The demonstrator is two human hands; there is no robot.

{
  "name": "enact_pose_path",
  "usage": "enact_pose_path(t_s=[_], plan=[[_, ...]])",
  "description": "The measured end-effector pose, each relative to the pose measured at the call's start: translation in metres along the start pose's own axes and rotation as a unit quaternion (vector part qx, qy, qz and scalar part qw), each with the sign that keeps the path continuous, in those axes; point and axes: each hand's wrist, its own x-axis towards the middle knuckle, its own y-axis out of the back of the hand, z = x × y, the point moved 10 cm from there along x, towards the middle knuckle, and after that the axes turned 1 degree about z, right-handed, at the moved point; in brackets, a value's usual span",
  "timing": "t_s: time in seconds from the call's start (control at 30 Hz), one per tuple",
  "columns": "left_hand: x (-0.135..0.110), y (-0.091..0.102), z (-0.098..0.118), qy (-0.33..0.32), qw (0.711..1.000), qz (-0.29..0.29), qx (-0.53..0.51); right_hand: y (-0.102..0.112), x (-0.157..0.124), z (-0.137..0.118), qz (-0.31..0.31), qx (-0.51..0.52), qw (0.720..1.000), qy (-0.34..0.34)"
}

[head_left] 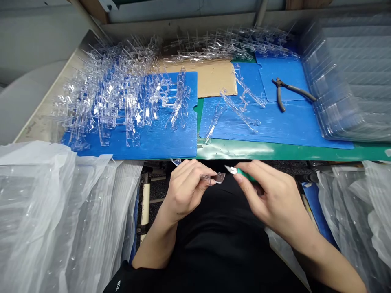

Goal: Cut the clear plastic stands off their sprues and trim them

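My left hand (189, 185) is closed around a clear plastic part (219, 177), whose curved end sticks out past the thumb and fingers. Its other end shows beyond the knuckles, and the middle is hidden by the fingers. In my right hand (265, 187) is a craft knife (242, 173) with a green handle. Its short blade points up and left, a small gap away from the plastic part. Both hands are above my lap, just in front of the bench edge.
Clear plastic mouldings (122, 89) lie heaped at the left on a blue sheet (165, 146). Several loose clear pieces (240, 110) lie mid-bench. Cutting pliers (282, 91) rest beside stacked clear trays (351, 77). Bagged stacks (45, 219) stand at both sides of me.
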Motion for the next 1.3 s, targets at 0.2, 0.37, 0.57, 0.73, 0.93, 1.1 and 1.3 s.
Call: enact_pose_path(t_s=[0.2, 0.37, 0.57, 0.73, 0.93, 1.1, 1.3], plan=[[-0.002, -0.003, -0.002, 0.023, 0.999, -0.005, -0.041, -0.005, 0.012, 0.021, -0.012, 0.081, 0.995, -0.051], [-0.002, -0.005, -0.007, 0.042, 0.995, -0.005, -0.087, -0.009, 0.015, 0.014, -0.049, 0.233, 0.967, -0.094], [-0.005, -0.012, -0.013, 0.093, 0.983, -0.024, -0.155, -0.016, 0.022, 0.020, -0.050, 0.242, 0.964, -0.097], [-0.015, -0.019, -0.023, 0.182, 0.946, -0.044, -0.265, -0.006, 0.016, -0.005, -0.036, 0.196, 0.979, 0.049], [-0.019, -0.019, -0.025, 0.191, 0.943, -0.032, -0.272, -0.003, 0.008, -0.024, -0.058, 0.139, 0.977, 0.149], [-0.017, -0.019, -0.025, 0.186, 0.949, -0.044, -0.250, -0.002, 0.007, -0.026, -0.066, 0.108, 0.979, 0.162], [-0.014, -0.020, -0.022, 0.173, 0.951, -0.053, -0.249, -0.002, 0.003, -0.024, -0.076, 0.133, 0.975, 0.159]])
